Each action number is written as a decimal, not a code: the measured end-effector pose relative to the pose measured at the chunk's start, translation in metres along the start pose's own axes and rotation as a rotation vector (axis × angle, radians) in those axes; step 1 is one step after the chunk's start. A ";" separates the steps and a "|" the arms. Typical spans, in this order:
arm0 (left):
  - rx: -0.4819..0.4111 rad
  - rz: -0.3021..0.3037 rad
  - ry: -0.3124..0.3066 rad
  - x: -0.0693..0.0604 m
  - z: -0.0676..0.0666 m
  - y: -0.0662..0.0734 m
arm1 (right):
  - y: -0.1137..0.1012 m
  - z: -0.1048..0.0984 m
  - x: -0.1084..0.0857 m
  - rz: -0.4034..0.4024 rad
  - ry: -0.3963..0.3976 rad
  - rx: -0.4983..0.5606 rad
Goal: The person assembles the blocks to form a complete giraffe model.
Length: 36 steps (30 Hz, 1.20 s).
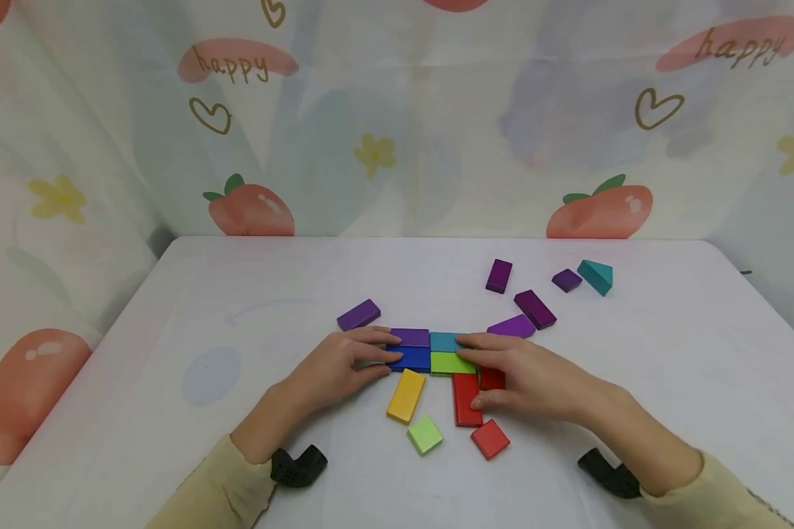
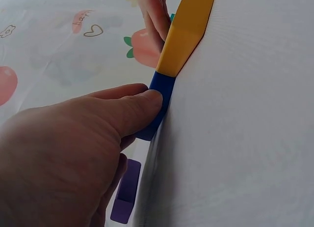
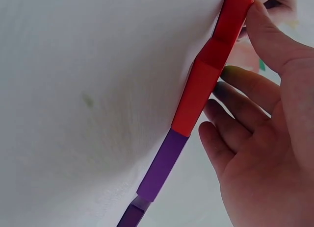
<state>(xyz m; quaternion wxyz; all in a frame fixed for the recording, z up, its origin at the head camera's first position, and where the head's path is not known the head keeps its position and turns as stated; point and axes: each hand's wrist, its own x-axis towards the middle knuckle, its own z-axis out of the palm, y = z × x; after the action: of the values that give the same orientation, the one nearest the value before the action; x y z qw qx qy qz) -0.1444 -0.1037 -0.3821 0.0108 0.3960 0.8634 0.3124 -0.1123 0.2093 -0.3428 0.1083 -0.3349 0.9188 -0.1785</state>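
Observation:
Four coloured blocks lie flat in a two-by-two group mid-table: purple (image 1: 412,337) above blue (image 1: 415,360) on the left, teal (image 1: 442,342) above green (image 1: 450,364) on the right. My left hand (image 1: 337,364) touches the left ends of the purple and blue blocks with fairly straight fingers; its thumb lies along the blue one in the left wrist view. My right hand (image 1: 526,375) rests its fingertips on the teal and green blocks. Its thumb touches a red block (image 1: 465,404) below them. Another red block (image 1: 492,378) is partly hidden beneath that hand.
Nearest me lie a yellow block (image 1: 406,397), a light green square (image 1: 426,436) and a red square (image 1: 490,439). One purple block (image 1: 359,314) sits beyond my left hand. Several purple blocks (image 1: 535,309) and a teal triangle (image 1: 598,277) are scattered at the back right.

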 end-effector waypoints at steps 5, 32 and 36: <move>0.010 0.015 0.000 -0.002 0.000 0.003 | -0.004 0.002 -0.003 0.011 -0.009 0.001; 0.022 0.033 -0.001 -0.021 0.004 0.012 | -0.016 0.007 -0.011 0.038 -0.039 0.024; 0.022 0.051 0.008 -0.021 0.003 0.012 | -0.016 0.007 -0.010 0.038 -0.037 0.023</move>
<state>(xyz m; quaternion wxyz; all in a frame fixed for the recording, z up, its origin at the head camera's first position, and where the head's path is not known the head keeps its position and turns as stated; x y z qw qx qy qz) -0.1211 -0.1105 -0.3833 -0.0049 0.4166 0.8565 0.3047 -0.0936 0.2026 -0.3423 0.1325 -0.3195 0.9207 -0.1808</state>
